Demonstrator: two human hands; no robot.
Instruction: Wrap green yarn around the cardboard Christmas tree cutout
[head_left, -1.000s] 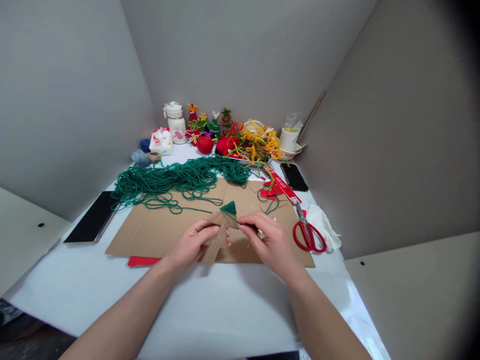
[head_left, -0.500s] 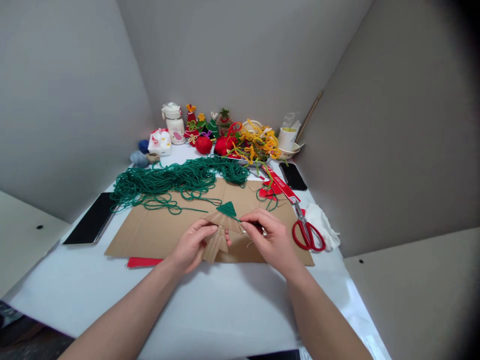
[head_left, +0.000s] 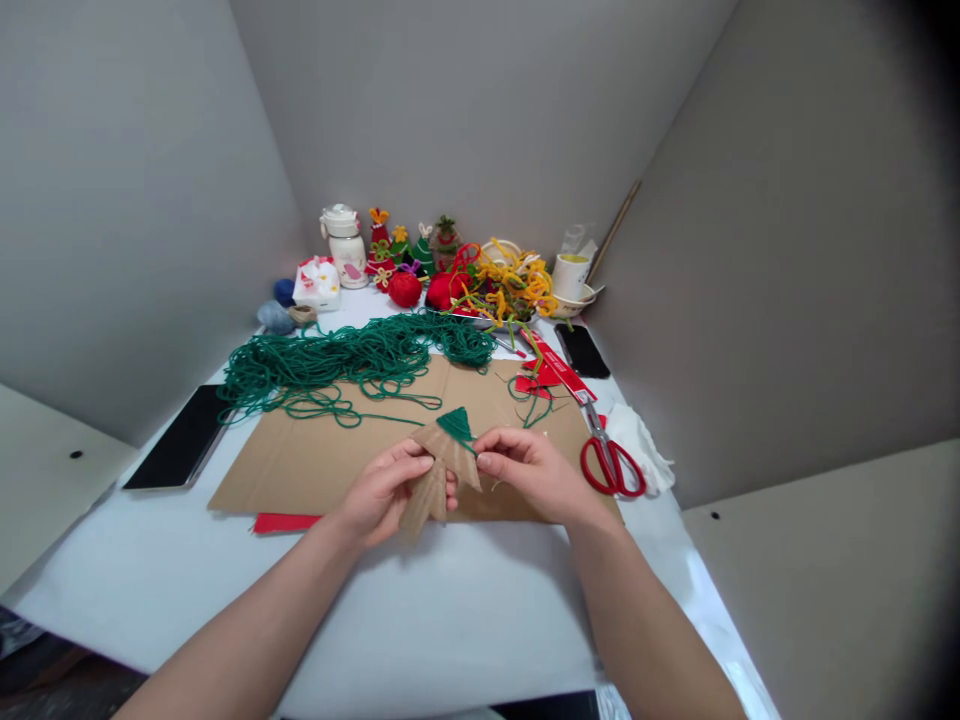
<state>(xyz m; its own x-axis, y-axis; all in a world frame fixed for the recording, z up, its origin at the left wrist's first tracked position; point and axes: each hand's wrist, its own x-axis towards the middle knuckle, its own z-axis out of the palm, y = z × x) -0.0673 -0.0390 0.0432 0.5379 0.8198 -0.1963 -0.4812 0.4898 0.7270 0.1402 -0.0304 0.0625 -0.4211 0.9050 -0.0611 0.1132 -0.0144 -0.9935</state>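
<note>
My left hand grips a tree-shaped cardboard cutout, thumb on its face and fingers behind. The cutout's tip is wrapped in green yarn, and the brown lower part is bare. My right hand is closed at the cutout's right edge, pinching the green yarn between thumb and forefinger. From the cutout's left side a strand runs to a large loose heap of green yarn. Beneath the hands lies a flat cardboard sheet.
Red-handled scissors lie right of the sheet, beside a white tissue and a black phone. A black tablet is at left. Behind stand a white bottle, yellow yarn and a red yarn ball.
The cutout has turned slightly in my left hand, its lower right corner now hanging lower. My right hand has shifted a little left and down with the yarn.
</note>
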